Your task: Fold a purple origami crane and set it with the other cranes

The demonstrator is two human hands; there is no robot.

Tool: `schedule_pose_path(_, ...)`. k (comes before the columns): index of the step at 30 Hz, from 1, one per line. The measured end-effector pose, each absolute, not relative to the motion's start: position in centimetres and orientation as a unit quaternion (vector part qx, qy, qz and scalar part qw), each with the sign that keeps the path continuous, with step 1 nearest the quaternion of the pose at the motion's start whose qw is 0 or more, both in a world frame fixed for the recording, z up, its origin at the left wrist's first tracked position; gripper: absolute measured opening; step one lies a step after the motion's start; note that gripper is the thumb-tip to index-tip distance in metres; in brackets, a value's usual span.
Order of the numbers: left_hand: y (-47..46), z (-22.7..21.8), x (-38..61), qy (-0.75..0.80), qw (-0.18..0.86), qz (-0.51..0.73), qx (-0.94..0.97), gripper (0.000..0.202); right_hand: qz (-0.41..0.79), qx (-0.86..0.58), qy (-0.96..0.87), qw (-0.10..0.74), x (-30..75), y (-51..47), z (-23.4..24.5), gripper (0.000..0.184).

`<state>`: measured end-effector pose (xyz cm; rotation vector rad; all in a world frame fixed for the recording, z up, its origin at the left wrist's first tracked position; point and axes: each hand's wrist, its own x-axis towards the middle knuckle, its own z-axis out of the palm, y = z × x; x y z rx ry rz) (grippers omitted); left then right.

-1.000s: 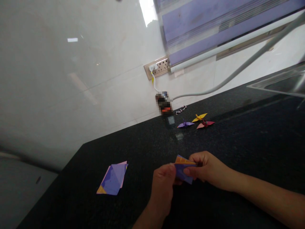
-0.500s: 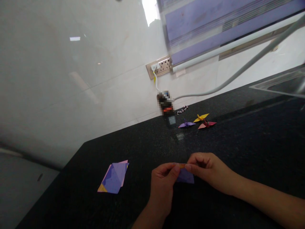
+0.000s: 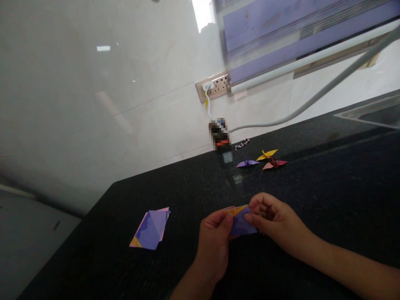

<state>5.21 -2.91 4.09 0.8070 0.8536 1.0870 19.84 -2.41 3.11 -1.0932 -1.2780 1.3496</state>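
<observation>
Between my hands is a folded sheet of purple origami paper (image 3: 242,222), with a yellow-orange strip along its upper edge. My left hand (image 3: 215,237) pinches its left side between thumb and fingers. At the right side, my right hand (image 3: 273,216) grips the paper with the thumb in front and the fingers curled behind. A stack of purple and pink paper sheets (image 3: 152,229) lies on the counter to the left. Beyond my hands rest a purple paper crane (image 3: 247,163), a yellow paper crane (image 3: 267,155) and a red-pink paper crane (image 3: 275,164).
The black countertop (image 3: 187,187) meets a pale tiled wall (image 3: 150,125). A pixelated dark object (image 3: 220,135) and a beaded string (image 3: 242,144) sit near the wall. Above are a socket panel (image 3: 215,86) and a grey hose (image 3: 300,110). A sink edge (image 3: 353,114) shows at right.
The paper has tilted and risen slightly, showing more of its yellow-orange strip and purple face. My right hand has moved up a little. The whole view has shifted slightly.
</observation>
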Motion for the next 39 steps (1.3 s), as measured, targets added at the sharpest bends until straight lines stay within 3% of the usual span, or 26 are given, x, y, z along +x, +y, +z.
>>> schedule_pose_path(24,-2.7,2.8,4.8,0.382,0.672,0.486,0.407,0.022,0.423,-0.477,-0.61,0.471,20.2,-2.4,2.7,0.008)
schedule_pose_path(31,-2.9,3.1,4.8,0.367,0.691,0.472,0.406,0.019,0.478,-0.437,-0.582,0.492,20.1,-2.4,2.7,0.013)
schedule_pose_path(36,-2.8,3.0,4.8,0.367,0.694,0.467,0.406,0.016,0.409,-0.405,-0.649,0.497,20.2,-2.5,2.9,0.002)
schedule_pose_path(39,-2.8,3.0,4.7,0.368,0.692,0.477,0.398,0.02,0.394,-0.415,-0.659,0.487,20.3,-2.5,2.9,0.008)
